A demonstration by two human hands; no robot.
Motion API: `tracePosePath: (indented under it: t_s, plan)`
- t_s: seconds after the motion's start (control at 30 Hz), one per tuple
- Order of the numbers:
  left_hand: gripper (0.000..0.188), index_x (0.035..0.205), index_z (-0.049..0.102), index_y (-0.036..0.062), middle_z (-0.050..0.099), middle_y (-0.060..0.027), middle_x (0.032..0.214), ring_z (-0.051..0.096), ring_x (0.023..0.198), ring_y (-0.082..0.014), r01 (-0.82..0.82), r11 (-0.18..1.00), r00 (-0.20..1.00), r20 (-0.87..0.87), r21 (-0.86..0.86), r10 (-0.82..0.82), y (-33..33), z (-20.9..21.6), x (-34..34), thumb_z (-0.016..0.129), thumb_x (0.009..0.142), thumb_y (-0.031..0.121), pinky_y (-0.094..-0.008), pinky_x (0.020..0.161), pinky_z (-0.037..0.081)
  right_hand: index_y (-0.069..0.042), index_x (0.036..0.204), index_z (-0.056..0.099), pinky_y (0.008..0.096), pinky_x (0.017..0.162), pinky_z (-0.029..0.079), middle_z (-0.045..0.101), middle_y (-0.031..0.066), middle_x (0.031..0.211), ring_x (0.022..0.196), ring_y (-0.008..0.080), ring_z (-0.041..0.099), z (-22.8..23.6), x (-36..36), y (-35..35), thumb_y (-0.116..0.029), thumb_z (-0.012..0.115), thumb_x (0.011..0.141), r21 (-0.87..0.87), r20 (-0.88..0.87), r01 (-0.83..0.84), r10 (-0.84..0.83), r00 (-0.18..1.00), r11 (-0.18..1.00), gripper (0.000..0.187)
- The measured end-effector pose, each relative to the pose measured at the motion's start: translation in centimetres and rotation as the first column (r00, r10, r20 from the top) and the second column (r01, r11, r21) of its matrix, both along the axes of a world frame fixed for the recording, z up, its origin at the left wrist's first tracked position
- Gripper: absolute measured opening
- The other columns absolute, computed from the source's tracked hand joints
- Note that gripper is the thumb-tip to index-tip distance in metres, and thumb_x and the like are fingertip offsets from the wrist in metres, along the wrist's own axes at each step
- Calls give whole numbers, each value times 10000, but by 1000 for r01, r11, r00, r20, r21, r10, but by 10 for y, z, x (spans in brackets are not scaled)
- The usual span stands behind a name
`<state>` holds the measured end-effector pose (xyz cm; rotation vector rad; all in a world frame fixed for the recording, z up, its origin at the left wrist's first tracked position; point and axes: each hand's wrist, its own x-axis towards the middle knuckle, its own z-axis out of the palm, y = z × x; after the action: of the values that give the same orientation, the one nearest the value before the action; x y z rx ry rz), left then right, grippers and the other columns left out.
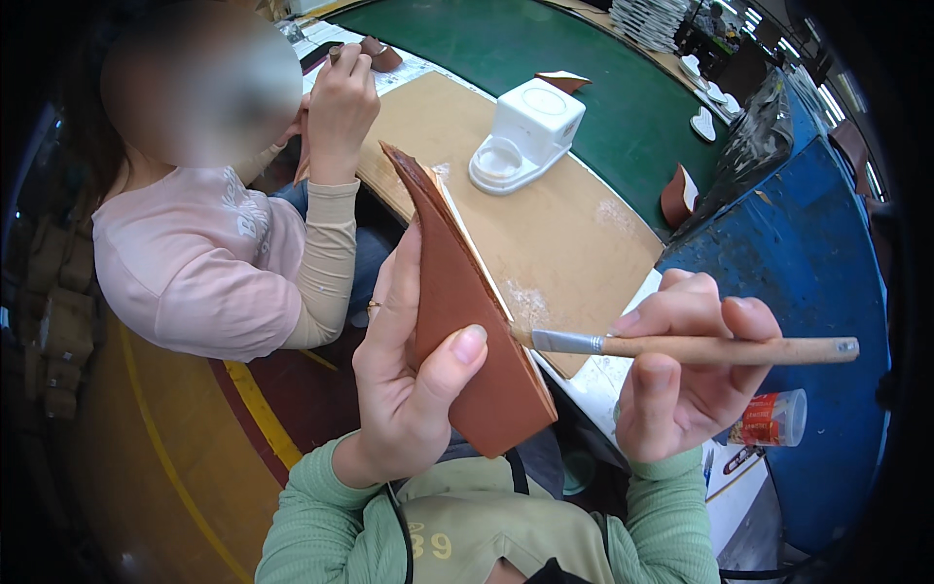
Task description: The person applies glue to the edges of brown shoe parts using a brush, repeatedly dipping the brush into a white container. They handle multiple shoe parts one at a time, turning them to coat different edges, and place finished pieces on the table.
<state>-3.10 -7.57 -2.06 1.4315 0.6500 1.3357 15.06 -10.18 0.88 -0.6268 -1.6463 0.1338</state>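
My left hand (413, 375) is closed round a folded brown leather piece (477, 370), thumb flat on its near face and fingers behind it. The piece is held up at a slant, its pointed tip at the upper left and a pale layer showing along the right edge. Between the thumb and fingers of my right hand (691, 380) lies a flat brush (700, 348) with a wooden handle and metal ferrule. Its bristles touch the right edge of the leather piece, in the lower half.
A white plastic dispenser (530, 136) with a round cup stands on the tan board (593, 234). Beyond runs a green belt (457, 34) carrying brown leather pieces (679, 195). A blue metal panel (808, 292) rises at right, near a clear plastic tub (773, 419). A co-worker (224, 253) sits at left.
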Motion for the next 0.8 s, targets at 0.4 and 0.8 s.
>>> tracePosePath:
  t_s: [0.4,0.8]
  plan:
    - [637,1364,194,-88,328,-165,1312,380,1175,-189,8,1000,995,104,5,-9,4,0,0,477,823,91,-300,984,306,-55,1138,328,321,601,337,604,128,673,563,142,527,-1,0,-10,-26,634,752,-32,55,42,-40,998,999,493]
    - [668,1389,119,-67,349,-141,1346,406,1176,-151,34,999,979,203,-1,-33,6,4,2,457,830,69,-278,986,316,-145,1181,320,353,695,301,586,63,663,625,135,447,-2,-2,-22,-186,607,809,-109,88,117,-108,990,987,471]
